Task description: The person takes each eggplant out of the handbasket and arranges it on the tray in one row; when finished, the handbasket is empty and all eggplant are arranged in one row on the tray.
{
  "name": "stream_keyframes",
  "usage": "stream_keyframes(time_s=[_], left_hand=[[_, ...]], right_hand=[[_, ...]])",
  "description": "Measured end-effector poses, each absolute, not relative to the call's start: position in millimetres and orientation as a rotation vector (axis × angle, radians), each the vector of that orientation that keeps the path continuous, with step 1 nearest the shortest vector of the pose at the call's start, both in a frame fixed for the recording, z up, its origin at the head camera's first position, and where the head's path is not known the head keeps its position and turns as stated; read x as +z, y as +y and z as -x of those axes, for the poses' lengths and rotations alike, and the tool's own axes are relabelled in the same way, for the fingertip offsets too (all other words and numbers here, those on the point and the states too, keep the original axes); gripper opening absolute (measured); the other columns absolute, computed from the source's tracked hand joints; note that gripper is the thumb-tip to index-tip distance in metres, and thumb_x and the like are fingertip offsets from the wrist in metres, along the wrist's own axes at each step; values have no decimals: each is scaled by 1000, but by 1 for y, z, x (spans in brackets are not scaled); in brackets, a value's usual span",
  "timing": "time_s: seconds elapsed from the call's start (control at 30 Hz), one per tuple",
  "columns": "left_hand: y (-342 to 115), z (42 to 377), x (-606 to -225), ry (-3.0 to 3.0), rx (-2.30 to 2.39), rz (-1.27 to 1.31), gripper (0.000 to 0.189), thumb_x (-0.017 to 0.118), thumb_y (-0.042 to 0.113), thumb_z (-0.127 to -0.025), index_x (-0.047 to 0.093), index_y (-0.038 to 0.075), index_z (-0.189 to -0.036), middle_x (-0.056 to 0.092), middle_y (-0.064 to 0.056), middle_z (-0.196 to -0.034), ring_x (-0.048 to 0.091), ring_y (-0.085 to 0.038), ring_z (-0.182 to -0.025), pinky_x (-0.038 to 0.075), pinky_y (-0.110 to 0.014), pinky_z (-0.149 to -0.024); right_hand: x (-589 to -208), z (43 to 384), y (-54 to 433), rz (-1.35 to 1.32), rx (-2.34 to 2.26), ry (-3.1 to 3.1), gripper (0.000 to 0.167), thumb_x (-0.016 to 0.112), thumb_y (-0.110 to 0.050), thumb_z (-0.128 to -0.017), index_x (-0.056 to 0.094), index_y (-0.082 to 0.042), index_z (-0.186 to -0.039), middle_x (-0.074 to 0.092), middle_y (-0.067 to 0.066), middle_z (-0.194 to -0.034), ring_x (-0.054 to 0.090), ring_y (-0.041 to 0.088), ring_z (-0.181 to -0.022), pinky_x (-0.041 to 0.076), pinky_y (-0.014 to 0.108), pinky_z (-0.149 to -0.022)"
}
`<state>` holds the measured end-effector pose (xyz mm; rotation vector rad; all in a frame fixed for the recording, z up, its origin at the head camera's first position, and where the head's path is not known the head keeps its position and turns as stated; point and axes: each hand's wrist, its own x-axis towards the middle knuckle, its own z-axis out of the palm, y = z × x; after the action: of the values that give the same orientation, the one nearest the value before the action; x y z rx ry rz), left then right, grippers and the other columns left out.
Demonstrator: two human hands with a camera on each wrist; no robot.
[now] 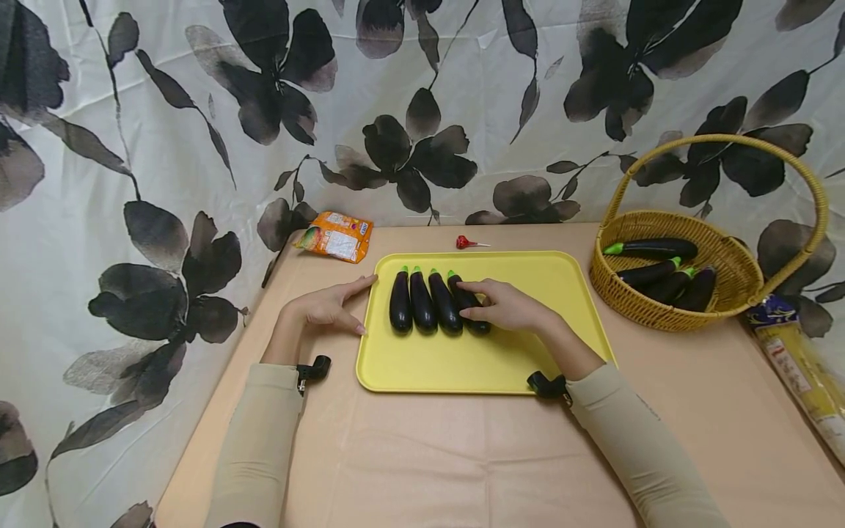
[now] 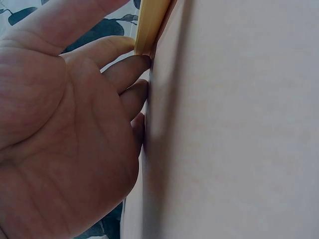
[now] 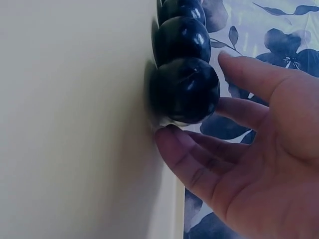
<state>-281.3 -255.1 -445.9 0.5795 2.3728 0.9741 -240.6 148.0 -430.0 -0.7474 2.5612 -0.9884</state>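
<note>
Several dark eggplants with green stem ends lie side by side on a yellow tray. My right hand is at the rightmost eggplant, partly covering it. In the right wrist view, its loosely bent fingers lie beside and under that eggplant's rounded end, and a gap shows between the thumb and the skin. At the tray's left edge, my left hand touches the rim with thumb and fingers spread. The left wrist view shows its palm beside the tray's edge.
A wicker basket with a tall handle holds several more eggplants at the right. An orange packet and a small red-headed item lie behind the tray. A yellow package lies at the right edge, and a floral cloth hangs behind.
</note>
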Motion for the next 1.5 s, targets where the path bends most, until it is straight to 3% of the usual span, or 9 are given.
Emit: stream_keyframes(time_s=[0.27, 0.6, 1.23, 1.5], left_hand=[[-256, 280, -446, 2375, 968, -558, 126, 98, 35, -70, 19, 24, -168, 10, -3, -176, 3, -28, -163, 4, -57, -131], [-256, 281, -448, 2368, 983, -544, 128, 99, 37, -68, 21, 27, -168, 11, 0, -176, 4, -25, -163, 3, -55, -131], [-259, 283, -449, 2353, 997, -548, 128, 99, 35, -68, 20, 26, -168, 9, -1, -176, 2, -25, -163, 4, -54, -132], [-258, 283, -450, 2354, 999, -551, 128, 99, 35, -67, 20, 26, -168, 10, 0, -176, 3, -24, -163, 4, -53, -132]], right_hand=[[-410, 235, 158, 785, -1069, 2631, 63, 69, -35, -101, 48, -13, -157, 54, 19, -147, 62, 27, -106, 52, 39, -84], [-377, 228, 194, 735, -1261, 2768, 59, 65, -38, -103, 49, -19, -157, 47, 8, -159, 59, 33, -125, 55, 54, -97], [-364, 220, 281, 418, -1325, 3052, 60, 61, -39, -105, 45, -19, -159, 45, 20, -157, 51, 45, -133, 41, 71, -108], [-368, 220, 309, 277, -1184, 3117, 62, 57, -44, -106, 41, -19, -161, 47, 27, -147, 52, 46, -125, 48, 62, -95]])
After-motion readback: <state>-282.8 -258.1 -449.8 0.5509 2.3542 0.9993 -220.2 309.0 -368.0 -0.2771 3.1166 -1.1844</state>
